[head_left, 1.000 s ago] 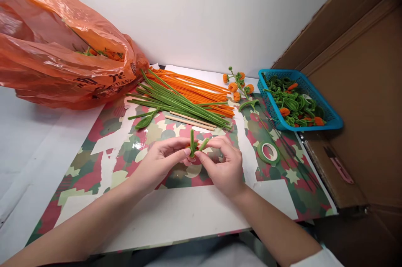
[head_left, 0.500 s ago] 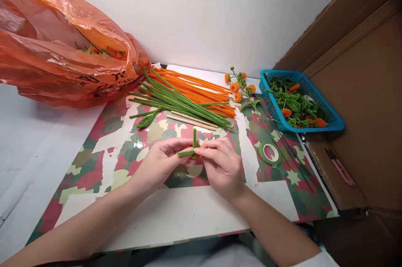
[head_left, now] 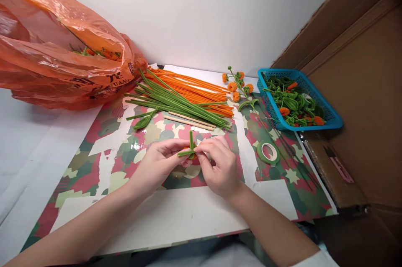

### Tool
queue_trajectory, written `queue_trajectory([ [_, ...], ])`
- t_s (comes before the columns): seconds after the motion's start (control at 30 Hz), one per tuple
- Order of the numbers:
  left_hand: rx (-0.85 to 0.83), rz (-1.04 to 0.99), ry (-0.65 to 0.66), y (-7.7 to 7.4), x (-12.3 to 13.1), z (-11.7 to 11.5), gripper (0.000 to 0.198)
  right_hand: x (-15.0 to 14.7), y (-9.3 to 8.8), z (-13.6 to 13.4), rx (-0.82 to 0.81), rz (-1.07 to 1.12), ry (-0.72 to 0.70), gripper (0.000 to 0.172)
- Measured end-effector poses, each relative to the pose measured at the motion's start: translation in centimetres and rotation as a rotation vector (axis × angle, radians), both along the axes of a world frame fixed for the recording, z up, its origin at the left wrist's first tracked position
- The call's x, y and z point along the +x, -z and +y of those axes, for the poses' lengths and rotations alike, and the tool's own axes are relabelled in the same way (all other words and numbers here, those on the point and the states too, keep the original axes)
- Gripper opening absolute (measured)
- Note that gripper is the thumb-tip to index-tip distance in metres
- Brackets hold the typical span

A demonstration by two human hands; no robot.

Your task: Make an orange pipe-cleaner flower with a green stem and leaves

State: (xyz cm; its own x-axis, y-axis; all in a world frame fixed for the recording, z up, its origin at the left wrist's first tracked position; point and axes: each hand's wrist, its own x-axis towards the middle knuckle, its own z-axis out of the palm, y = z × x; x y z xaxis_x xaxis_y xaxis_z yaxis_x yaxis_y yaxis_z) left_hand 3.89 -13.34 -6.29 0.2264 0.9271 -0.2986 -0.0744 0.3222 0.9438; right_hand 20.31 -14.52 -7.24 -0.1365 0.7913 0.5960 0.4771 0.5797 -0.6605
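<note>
My left hand (head_left: 157,162) and my right hand (head_left: 218,164) meet over the camouflage-patterned mat (head_left: 103,150), both pinched on a short green pipe cleaner piece (head_left: 189,146). One end of it stands upright and the other lies bent to the left, with a bit of orange showing at the pinch. Behind my hands lie a bundle of green pipe cleaners (head_left: 176,101) and a bundle of orange pipe cleaners (head_left: 194,89).
Two wooden sticks (head_left: 190,121) and a green leaf shape (head_left: 143,121) lie near the bundles. A finished sprig with orange buds (head_left: 237,87), a roll of green tape (head_left: 268,152), a blue basket (head_left: 331,124) of made pieces, an orange plastic bag (head_left: 56,57) and a cardboard wall (head_left: 361,91) surround the mat.
The green piece's loose end, pointing up to the right a second ago, is bent over to the left. My hands stayed in place, with only the fingers shifting.
</note>
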Motion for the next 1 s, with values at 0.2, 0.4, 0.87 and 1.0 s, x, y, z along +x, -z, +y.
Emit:
queue_trajectory([
  [0.2,-0.051,-0.048,-0.014,-0.03,0.05,0.02,0.021,-0.04,-0.20,0.03,0.011,-0.007,0.000,0.021],
  [0.4,-0.040,-0.082,-0.014,-0.16,-0.01,0.04,0.029,0.08,-0.23,0.06,0.033,-0.015,0.033,0.021],
  [0.87,0.083,0.030,-0.036,-0.59,-0.02,0.03,0.029,0.54,-0.84,0.23,-0.309,0.037,-0.067,0.011],
  [1.0,0.070,0.045,-0.013,-0.29,0.00,0.05,0.030,0.52,-0.44,0.32,-0.265,-0.102,-0.118,0.019],
])
